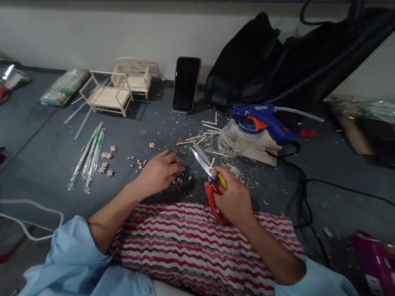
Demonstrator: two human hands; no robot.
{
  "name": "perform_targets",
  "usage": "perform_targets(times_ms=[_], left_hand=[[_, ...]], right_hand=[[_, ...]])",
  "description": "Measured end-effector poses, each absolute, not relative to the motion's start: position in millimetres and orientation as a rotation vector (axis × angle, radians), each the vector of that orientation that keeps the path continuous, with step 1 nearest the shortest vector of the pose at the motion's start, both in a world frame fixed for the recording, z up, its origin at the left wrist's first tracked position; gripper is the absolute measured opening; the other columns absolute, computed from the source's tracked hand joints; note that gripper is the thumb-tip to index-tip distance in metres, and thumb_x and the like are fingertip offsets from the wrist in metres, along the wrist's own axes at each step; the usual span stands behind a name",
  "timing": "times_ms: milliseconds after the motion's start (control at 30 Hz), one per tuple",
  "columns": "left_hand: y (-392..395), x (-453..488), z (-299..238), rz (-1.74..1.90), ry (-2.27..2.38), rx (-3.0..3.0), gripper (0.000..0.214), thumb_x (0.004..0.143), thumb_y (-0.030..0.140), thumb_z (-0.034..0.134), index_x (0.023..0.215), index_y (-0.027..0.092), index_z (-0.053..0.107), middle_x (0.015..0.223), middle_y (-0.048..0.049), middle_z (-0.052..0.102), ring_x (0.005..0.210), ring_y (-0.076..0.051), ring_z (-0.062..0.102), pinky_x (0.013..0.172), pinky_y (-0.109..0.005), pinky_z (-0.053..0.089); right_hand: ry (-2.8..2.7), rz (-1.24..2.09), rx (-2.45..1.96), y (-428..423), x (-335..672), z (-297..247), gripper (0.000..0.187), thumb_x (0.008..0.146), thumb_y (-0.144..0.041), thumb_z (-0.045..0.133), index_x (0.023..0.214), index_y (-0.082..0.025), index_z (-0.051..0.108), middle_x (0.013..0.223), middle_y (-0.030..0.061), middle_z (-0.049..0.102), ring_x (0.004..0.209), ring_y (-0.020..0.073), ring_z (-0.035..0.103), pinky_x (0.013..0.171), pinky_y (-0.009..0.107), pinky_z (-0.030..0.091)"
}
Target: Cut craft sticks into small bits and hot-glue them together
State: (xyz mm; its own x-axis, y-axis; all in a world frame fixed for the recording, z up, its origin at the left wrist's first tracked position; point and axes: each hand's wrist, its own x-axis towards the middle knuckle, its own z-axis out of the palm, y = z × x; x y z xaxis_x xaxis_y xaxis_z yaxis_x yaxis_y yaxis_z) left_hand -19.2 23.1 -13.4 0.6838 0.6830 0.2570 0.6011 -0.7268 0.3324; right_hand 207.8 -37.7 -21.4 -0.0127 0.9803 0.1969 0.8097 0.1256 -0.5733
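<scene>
My right hand [233, 193] is closed round the red and yellow handles of a pair of scissors [205, 164]. Their metal blades are slightly parted and point up and left, away from my body. My left hand [160, 173] rests low over the table with its fingers curled downward above small pale bits [179, 178]; what the fingertips hold, if anything, is hidden. Thin wooden sticks [191, 141] lie just beyond the blades. Short cut pieces [139, 164] and several flower-shaped wooden pieces [105, 156] are scattered left of my left hand.
A blue glue gun [268, 119] lies on a clear plastic container [228, 139], its black cord trailing right. Behind are a phone [186, 84], small wooden chair-like frames [109, 97] and a black bag [255, 64]. Wrapped sticks [90, 157] lie left. Striped cloth [198, 248] covers my lap.
</scene>
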Motion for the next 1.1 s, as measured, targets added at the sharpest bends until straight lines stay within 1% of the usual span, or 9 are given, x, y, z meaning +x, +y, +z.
perform_targets(times_ms=[100,233,367,433,567,633,733,900,1100], left_hand=[[24,-18,-16,0.480,1.039,2.705,0.025,0.093,0.023,0.049,0.098,0.016,0.073,0.095,-0.0113,0.066,0.085,-0.021,0.058,0.079,-0.035,0.046],[24,-14,-17,0.491,1.076,2.659,0.024,0.093,0.023,0.048,0.090,0.016,0.071,0.093,-0.0114,0.066,0.083,-0.021,0.058,0.077,-0.035,0.046],[22,-12,-15,0.695,1.030,2.484,0.022,0.093,0.019,0.048,0.087,0.016,0.068,0.094,-0.0117,0.065,0.089,-0.021,0.059,0.081,-0.034,0.047],[20,-11,-12,0.803,1.008,2.316,0.019,0.092,0.018,0.048,0.089,0.017,0.067,0.093,-0.0097,0.066,0.089,-0.019,0.060,0.081,-0.032,0.047],[15,-8,-6,0.892,1.032,1.781,0.012,0.087,0.027,0.059,0.086,0.017,0.065,0.079,-0.0028,0.067,0.073,-0.013,0.059,0.068,-0.024,0.046],[13,-6,-4,0.953,1.001,1.470,0.016,0.083,0.031,0.065,0.088,0.016,0.066,0.078,-0.0024,0.068,0.069,-0.012,0.059,0.065,-0.023,0.046],[11,-5,-1,1.002,0.892,1.128,0.021,0.077,0.031,0.073,0.090,0.014,0.068,0.079,-0.0034,0.070,0.066,-0.010,0.059,0.064,-0.023,0.046],[9,-5,5,1.007,0.787,0.869,0.021,0.069,0.025,0.080,0.084,0.014,0.070,0.075,-0.0030,0.070,0.062,-0.009,0.059,0.063,-0.023,0.047],[6,-5,5,1.025,0.741,0.830,0.024,0.066,0.026,0.084,0.079,0.014,0.068,0.069,0.0000,0.066,0.059,-0.009,0.059,0.061,-0.023,0.048]], right_hand=[[-1.870,0.413,-1.732,-38,208,-21,0.038,0.076,-0.024,0.058,0.114,-0.023,0.063,0.079,0.0016,0.071,0.066,0.0188,0.064,0.063,0.027,0.046],[-1.881,0.393,-1.743,-38,208,-21,0.038,0.076,-0.025,0.059,0.113,-0.022,0.063,0.081,0.0031,0.072,0.070,0.0202,0.065,0.065,0.028,0.047],[-1.884,0.395,-1.721,-38,208,-23,0.038,0.076,-0.025,0.059,0.114,-0.023,0.063,0.085,0.0037,0.073,0.072,0.0202,0.066,0.066,0.028,0.048],[-1.878,0.393,-1.706,-38,208,-24,0.038,0.076,-0.025,0.058,0.114,-0.023,0.062,0.087,0.0040,0.073,0.073,0.0204,0.067,0.067,0.029,0.049],[-1.880,0.364,-1.655,-41,208,-22,0.038,0.078,-0.025,0.056,0.115,-0.022,0.063,0.087,0.0044,0.073,0.070,0.0195,0.066,0.067,0.029,0.050],[-1.891,0.354,-1.630,-43,208,-20,0.039,0.079,-0.026,0.055,0.116,-0.021,0.064,0.079,0.0025,0.071,0.063,0.0175,0.063,0.063,0.028,0.049],[-1.915,0.333,-1.614,-45,208,-18,0.040,0.079,-0.027,0.054,0.118,-0.020,0.065,0.068,-0.0005,0.066,0.054,0.0151,0.058,0.058,0.026,0.046],[-1.985,0.213,-1.647,-47,207,-17,0.041,0.079,-0.028,0.054,0.119,-0.022,0.065,0.064,-0.0010,0.064,0.055,0.0156,0.058,0.059,0.026,0.044],[-2.099,0.131,-1.642,-50,205,-13,0.043,0.077,-0.026,0.056,0.120,-0.023,0.066,0.067,-0.0003,0.065,0.060,0.0152,0.058,0.061,0.025,0.042]])
